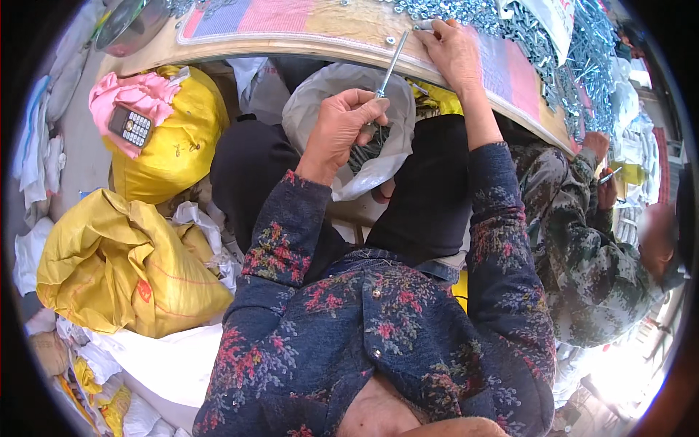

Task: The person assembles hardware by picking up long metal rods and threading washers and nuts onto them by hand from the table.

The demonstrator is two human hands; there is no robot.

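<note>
Fingers (371, 109) of the left hand (342, 131) curl narrow around the lower end of a long metal bolt (392, 64), pinching it between thumb and forefinger; the bolt slants up toward one o'clock from that grip. At its upper end the right hand (453, 52) rests on the table edge (291, 45), fingertips bent down onto small metal parts; whether they grasp the bolt's tip or only touch beside it cannot be told. Just below the left hand, toward six o'clock, a white plastic bag (349, 95) lies open on the lap with more dark bolts (371, 146) inside.

Across the table, from twelve to two o'clock, spreads a heap of silvery nuts and bolts (510, 29) on a striped cloth (277, 14). At nine o'clock a yellow sack (182, 146) carries a pink cloth (127, 95) with a keypad phone (131, 125) on top. Another yellow sack (124, 269) lies at eight o'clock. At three o'clock a second person in a camouflage jacket (582, 247) works with hands near the table's far edge.
</note>
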